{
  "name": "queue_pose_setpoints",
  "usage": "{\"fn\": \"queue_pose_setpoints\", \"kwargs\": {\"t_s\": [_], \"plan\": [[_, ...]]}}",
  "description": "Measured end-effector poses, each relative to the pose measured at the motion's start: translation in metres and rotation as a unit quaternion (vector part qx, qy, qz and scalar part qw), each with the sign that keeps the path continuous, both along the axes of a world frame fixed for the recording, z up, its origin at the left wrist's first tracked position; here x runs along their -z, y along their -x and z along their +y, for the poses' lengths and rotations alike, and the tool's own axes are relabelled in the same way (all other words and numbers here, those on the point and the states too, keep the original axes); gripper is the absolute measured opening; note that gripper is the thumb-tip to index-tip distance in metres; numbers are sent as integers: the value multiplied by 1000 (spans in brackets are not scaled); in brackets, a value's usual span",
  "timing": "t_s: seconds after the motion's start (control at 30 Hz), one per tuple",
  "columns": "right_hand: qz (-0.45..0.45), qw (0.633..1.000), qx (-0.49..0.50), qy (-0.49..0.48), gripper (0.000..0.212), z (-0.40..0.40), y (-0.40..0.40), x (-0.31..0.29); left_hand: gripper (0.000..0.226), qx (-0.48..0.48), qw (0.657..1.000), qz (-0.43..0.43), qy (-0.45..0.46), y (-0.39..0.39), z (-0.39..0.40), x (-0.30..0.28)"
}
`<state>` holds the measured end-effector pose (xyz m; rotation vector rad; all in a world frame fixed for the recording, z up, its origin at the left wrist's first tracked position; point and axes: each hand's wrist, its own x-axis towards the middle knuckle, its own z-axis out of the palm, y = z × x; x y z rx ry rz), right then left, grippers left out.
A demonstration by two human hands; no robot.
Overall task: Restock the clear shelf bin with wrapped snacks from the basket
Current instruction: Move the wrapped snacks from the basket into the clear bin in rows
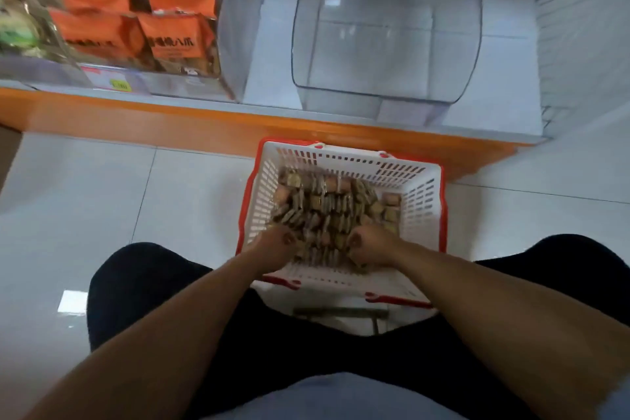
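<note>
Down inside basket (pixel 422 194), both hands (pixel 278 244) (pixel 370 245) clutch snacks (pixel 324 208); big handfuls could spill before reaching bin (pixel 385 27).

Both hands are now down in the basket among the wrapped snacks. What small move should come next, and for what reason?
Probably lift both hands with one scoop of snacks toward the bin. The left hand and right hand are curled into the wrapped snacks in the basket, and the clear shelf bin above looks empty. How firm the grip is cannot be told through the blur.
</note>
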<state>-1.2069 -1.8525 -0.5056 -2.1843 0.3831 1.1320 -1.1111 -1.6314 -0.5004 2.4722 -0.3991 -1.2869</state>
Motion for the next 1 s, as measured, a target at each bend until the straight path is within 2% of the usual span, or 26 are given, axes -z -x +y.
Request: {"fn": "queue_pose_setpoints", "kwargs": {"t_s": [0.1,0.23,0.27,0.37,0.43,0.53,0.63,0.77,0.83,0.93,1.0], "plan": [[12,1000,-9,22,21,-4,-6,49,11,16,1000,-9,-5,-1,-5,49],[-5,999,25,26,12,-9,-3,74,15,18,1000,-15,-6,1,-7,73],[-16,999,34,31,9,-9,2,73,18,26,999,-18,-8,3,-8,73],[-10,999,21,42,27,-6,17,63,26,65,998,-23,-6,14,-7,60],[-4,999,17,47,20,-6,22,49,23,65,998,-18,11,16,-10,48],[-61,996,46,52,19,-13,21,35,21,60,998,-14,22,15,-24,36],[-107,990,76,58,7,-18,14,37,17,33,998,-25,45,17,-48,34],[-128,985,101,53,31,-23,-5,75,13,29,997,-27,61,18,-71,69],[-116,987,96,49,40,-25,-22,99,6,-15,993,-32,115,15,-72,92],[-87,988,123,29,49,-25,-48,130,30,-87,984,26,153,0,-69,118],[-82,980,179,-5,55,-21,-57,146,39,-80,984,52,149,-13,-68,130]]}}
